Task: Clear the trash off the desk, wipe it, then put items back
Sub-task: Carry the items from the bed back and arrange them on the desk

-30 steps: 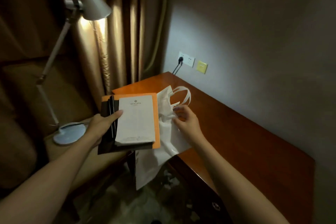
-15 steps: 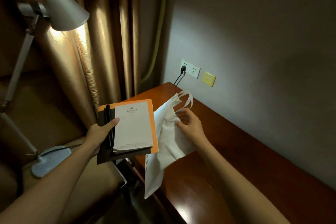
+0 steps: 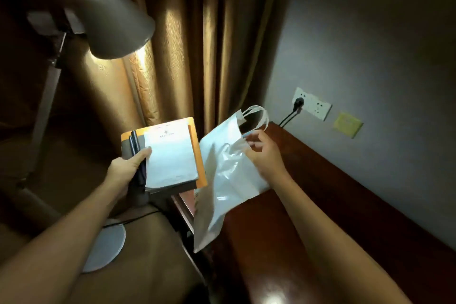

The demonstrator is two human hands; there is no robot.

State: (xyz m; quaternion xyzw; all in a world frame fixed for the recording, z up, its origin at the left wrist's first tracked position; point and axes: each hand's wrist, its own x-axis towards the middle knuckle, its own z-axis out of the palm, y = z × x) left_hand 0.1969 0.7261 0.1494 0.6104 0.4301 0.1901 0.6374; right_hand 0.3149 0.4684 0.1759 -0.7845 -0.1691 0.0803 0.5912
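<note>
Pinching the white plastic bag (image 3: 227,175) near its handles, your right hand (image 3: 265,155) fingers (image 3: 249,142) hold it above the tabletop (image 3: 333,205); it's limp and light. At nine o'clock, your left hand (image 3: 128,168) grips the stiff notepad stack (image 3: 170,155).

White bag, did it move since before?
Yes. The white bag has lifted up off the desk, its handles nearer the wall socket.

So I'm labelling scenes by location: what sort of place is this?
Probably a hotel room: a letterhead notepad in a stationery folder, a wooden desk against the wall, and heavy gold curtains.
</note>
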